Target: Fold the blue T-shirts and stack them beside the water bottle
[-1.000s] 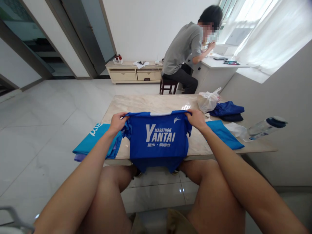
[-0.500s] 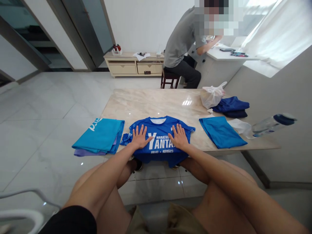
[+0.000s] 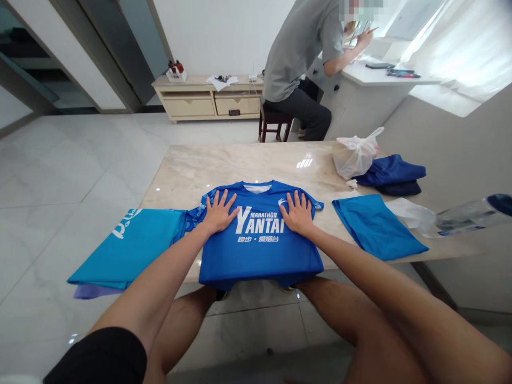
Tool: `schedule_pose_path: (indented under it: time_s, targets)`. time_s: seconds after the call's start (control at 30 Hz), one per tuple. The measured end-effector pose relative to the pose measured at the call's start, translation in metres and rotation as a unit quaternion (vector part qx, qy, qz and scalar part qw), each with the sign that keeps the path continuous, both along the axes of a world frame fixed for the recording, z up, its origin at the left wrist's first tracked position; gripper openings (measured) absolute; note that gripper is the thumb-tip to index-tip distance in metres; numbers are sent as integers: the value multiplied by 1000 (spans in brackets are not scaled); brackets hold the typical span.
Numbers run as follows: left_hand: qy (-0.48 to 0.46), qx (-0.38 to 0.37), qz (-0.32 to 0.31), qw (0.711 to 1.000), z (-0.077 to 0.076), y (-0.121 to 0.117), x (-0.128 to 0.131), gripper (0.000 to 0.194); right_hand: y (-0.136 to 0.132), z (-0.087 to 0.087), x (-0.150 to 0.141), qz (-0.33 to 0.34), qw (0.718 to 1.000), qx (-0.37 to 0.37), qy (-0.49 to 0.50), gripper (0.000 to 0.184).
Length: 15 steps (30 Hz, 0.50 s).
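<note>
A royal-blue T-shirt (image 3: 260,250) with white "MARATHON YANTAI" lettering lies front-up on the marble table (image 3: 240,165), its hem hanging over the near edge. My left hand (image 3: 218,212) rests flat on its left chest, fingers spread. On the right chest my right hand (image 3: 296,213) presses down the same way, also open. Neither hand grips the cloth.
A folded turquoise garment (image 3: 128,250) lies on a lilac one at the left edge. On the right are a folded blue cloth (image 3: 376,226), a white plastic bag (image 3: 354,154), dark-blue clothes (image 3: 394,173) and a water bottle (image 3: 468,216). A person (image 3: 300,69) sits at a far desk.
A second ago both hands held the shirt up by its shoulders. They laid it on the table and now lie flat on it; the view has moved closer.
</note>
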<state>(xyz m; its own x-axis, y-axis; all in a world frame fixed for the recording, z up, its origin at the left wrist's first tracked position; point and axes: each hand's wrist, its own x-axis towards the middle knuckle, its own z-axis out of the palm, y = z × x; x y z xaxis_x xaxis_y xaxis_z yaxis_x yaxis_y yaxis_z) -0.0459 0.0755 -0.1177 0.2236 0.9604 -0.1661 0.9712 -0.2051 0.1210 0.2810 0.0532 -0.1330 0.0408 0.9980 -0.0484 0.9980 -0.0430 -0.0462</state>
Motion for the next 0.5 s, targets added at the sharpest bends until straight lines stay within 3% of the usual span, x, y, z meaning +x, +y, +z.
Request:
schedule_pose_path:
  time_s: [0.17,0.33,0.5]
  targets:
    - [1,41,-29,999,-6,56,-10,74,64,-10,0,-5,999,35,18,80]
    - [-4,57,-28,998,-3,106,-13,73,113,-18,13,23,997,69,18,80]
    - [9,67,-23,997,0,111,-10,71,123,-20,14,38,996,76,-25,76]
